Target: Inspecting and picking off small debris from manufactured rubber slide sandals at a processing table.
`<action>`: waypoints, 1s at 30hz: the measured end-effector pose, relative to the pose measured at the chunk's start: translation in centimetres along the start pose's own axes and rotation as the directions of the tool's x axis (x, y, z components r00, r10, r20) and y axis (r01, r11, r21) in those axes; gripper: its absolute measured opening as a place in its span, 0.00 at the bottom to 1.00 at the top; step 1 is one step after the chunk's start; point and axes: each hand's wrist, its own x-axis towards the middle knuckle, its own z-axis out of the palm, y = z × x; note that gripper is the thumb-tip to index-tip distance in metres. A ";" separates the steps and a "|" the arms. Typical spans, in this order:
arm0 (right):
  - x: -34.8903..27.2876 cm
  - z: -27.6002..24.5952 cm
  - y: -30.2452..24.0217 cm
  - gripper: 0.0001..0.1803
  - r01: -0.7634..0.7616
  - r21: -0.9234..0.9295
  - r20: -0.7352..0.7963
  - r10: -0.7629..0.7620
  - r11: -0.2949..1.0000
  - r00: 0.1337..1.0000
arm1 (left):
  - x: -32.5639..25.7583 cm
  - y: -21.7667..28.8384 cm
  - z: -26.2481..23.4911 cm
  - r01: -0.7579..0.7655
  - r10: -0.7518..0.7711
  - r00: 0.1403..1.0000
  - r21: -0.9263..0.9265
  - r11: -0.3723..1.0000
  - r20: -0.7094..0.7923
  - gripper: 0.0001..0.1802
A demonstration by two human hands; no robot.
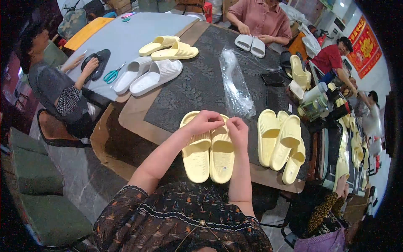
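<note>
A pair of pale yellow slide slippers (pixel 196 164) lies side by side at the table's near edge, toes pointing away from me. Over the toe end of the left slipper, my left hand (pixel 204 122) is closed in a pinch. Close beside it, my right hand (pixel 238 131) also pinches, over the outer front of the right slipper (pixel 222 161). Whatever the fingertips hold, if anything, is too small to make out. Several more yellow slippers (pixel 286 140) sit just right of my right hand. Beyond my hands lies a bundle of clear plastic bags (pixel 235 84).
Grey slippers (pixel 157 77), yellow slippers (pixel 174 51) and teal scissors (pixel 112 74) occupy the left side. Jars (pixel 317 105) crowd the right edge. Co-workers sit around: one at left handles black slippers (pixel 100 64), one opposite grey slippers (pixel 250 44). A chair (pixel 54 126) stands at left.
</note>
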 end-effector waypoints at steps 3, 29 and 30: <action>-0.1 0.0 -0.1 0.05 -0.003 0.072 -0.027 0.005 0.997 1.000 | 0.1 0.0 0.1 -0.039 0.039 0.999 0.007 0.999 -0.017 0.07; -7.3 -2.3 -3.2 0.12 0.108 -0.132 -0.067 -0.118 0.985 0.991 | 0.3 -0.3 0.1 -0.011 0.012 1.000 0.036 0.999 -0.024 0.10; -8.6 -2.5 -3.8 0.13 0.059 -0.307 0.015 -0.057 0.950 0.998 | 0.3 0.0 0.2 0.006 -0.006 1.000 0.025 1.000 -0.012 0.10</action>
